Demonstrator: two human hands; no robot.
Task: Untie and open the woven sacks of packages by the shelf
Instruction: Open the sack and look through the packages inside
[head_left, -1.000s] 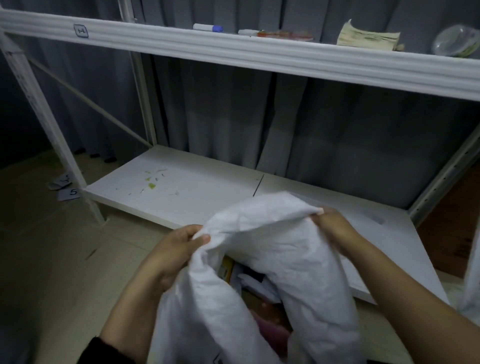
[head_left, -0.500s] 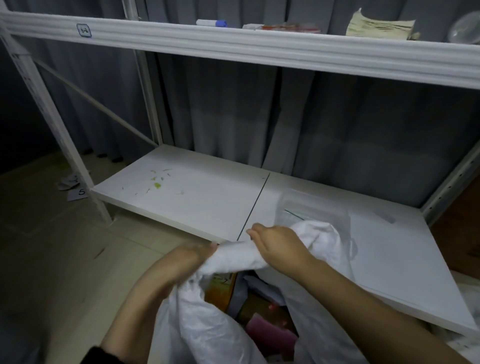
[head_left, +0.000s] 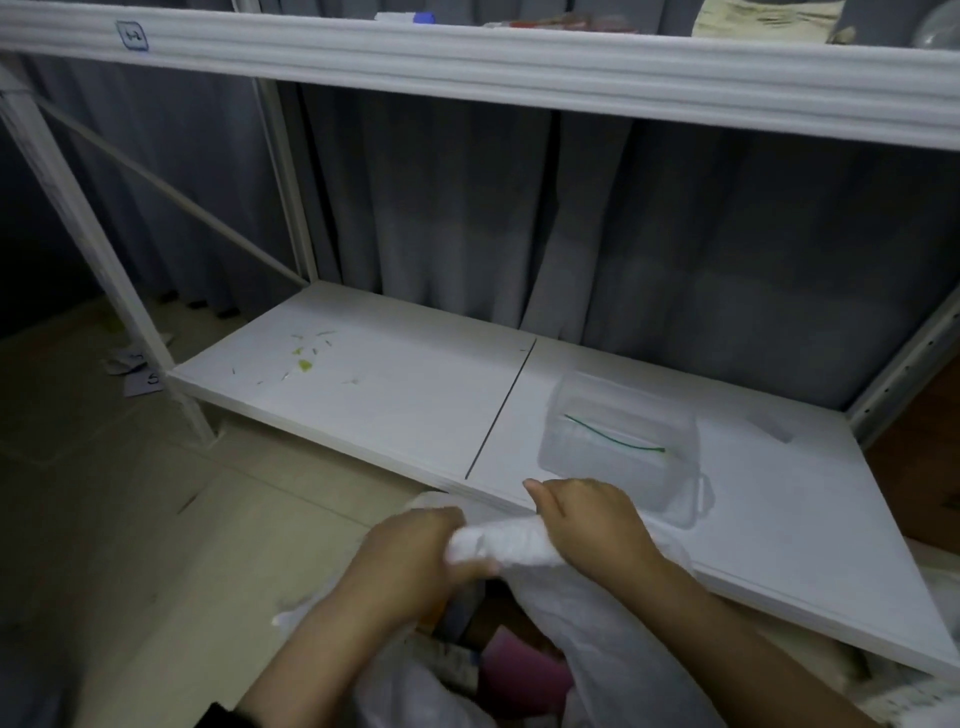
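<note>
The woven sack is seen at the near edge of the scene, on the floor just in front of the lower shelf board, with its white mouth bunched into a roll between the two hands. The rolled rim is gripped by the left hand from the left end, the fingers being curled round the cloth, and by the right hand from the right end, the knuckles being turned upward and the fingers wrapped over the roll. The two hands are held close together, with only a short stretch of rolled fabric showing between them. Below the hands the sack is seen to be open, and packages in pink and other colours are visible inside it, though they are dim and cannot be told apart clearly. A clear plastic container is set on the lower shelf board just beyond the right hand, and a thin green tie is seen lying in it. Small green scraps are scattered on the left part of the board. A grey curtain is hung behind the shelf, and slips of paper are left on the floor at the far left.
</note>
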